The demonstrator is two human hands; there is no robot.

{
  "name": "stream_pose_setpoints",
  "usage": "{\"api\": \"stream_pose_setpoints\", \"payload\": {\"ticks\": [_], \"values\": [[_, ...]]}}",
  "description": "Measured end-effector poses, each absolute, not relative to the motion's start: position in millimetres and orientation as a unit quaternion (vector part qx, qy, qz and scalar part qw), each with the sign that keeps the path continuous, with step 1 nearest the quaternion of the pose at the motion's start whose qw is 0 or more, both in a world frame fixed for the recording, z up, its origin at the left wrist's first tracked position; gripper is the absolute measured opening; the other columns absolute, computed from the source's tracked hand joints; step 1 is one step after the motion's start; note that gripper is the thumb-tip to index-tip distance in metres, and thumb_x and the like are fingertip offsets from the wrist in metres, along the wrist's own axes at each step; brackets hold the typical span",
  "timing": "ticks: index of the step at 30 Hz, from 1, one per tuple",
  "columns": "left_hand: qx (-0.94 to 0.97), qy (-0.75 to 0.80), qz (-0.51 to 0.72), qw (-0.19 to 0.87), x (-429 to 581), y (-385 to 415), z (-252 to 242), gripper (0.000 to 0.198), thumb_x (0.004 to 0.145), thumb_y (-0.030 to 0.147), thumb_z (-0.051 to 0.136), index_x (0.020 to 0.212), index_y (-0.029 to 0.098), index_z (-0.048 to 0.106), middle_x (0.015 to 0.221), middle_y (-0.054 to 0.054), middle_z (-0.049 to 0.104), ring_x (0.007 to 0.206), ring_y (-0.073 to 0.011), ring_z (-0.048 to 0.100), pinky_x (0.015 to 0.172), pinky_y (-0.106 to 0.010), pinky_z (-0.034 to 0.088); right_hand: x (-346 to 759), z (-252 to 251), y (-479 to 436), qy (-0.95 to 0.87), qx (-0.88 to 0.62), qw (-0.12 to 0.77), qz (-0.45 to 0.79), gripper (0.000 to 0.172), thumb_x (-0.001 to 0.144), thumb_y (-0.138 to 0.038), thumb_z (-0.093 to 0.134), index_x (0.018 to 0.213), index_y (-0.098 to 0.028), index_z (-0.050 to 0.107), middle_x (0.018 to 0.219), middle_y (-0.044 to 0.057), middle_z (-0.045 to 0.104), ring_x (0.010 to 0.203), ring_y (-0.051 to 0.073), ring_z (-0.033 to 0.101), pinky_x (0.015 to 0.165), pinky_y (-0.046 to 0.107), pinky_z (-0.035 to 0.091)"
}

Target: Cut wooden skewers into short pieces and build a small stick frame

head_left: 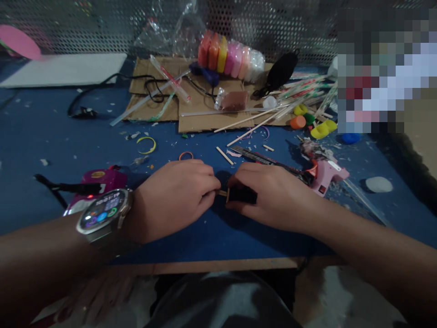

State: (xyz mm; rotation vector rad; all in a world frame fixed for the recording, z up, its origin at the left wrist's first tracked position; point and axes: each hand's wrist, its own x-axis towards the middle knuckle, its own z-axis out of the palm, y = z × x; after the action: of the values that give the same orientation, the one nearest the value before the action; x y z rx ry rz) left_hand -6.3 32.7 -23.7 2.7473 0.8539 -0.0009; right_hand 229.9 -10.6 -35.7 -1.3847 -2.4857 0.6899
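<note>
My left hand (186,196), with a smartwatch (104,212) on its wrist, pinches a thin wooden stick (221,193) between thumb and fingers. The stick's other end meets the edge of a small black piece (243,195) with a light wooden border. My right hand (264,193) grips that piece between thumb and fingers. Both hands are close together above the blue table. Just beyond my right hand lies a utility knife (254,156), and a short cut stick (224,155) rests beside it. A pink glue gun (326,175) is to the right of my right hand.
Cardboard (201,123) at the back carries wrapped clay packs (232,54), glue sticks and a black cable. Wooden sticks (303,91) pile up at the back right near yellow clay (323,129). A purple device (102,180) with a cable stands by my left wrist.
</note>
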Motion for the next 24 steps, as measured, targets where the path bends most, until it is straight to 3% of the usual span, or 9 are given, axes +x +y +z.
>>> {"api": "stream_pose_setpoints", "payload": {"ticks": [9, 24], "values": [[0.947, 0.293, -0.009, 0.131, -4.8, 33.1, -23.1, 0.024, 0.103, 0.023, 0.056, 0.1, 0.021, 0.08, 0.102, -0.006, 0.079, 0.1, -0.0276, 0.073, 0.088, -0.044, 0.056, 230.4, -35.6, -9.7, -0.842, -0.473, 0.105, 0.237, 0.021, 0.094, -0.034, 0.082, 0.106, -0.018, 0.075, 0.103, 0.007, 0.076, 0.096, 0.027, 0.074, 0.082, 0.038, 0.052], [0.949, 0.289, 0.005, 0.124, -5.5, 31.9, -22.1, 0.022, 0.102, 0.022, 0.058, 0.098, 0.021, 0.08, 0.1, -0.006, 0.079, 0.096, -0.0254, 0.073, 0.085, -0.039, 0.056, 229.1, -36.5, -10.6, -0.844, -0.472, 0.109, 0.23, 0.02, 0.094, -0.033, 0.082, 0.105, -0.018, 0.075, 0.102, 0.007, 0.076, 0.094, 0.027, 0.074, 0.08, 0.038, 0.051]]}}
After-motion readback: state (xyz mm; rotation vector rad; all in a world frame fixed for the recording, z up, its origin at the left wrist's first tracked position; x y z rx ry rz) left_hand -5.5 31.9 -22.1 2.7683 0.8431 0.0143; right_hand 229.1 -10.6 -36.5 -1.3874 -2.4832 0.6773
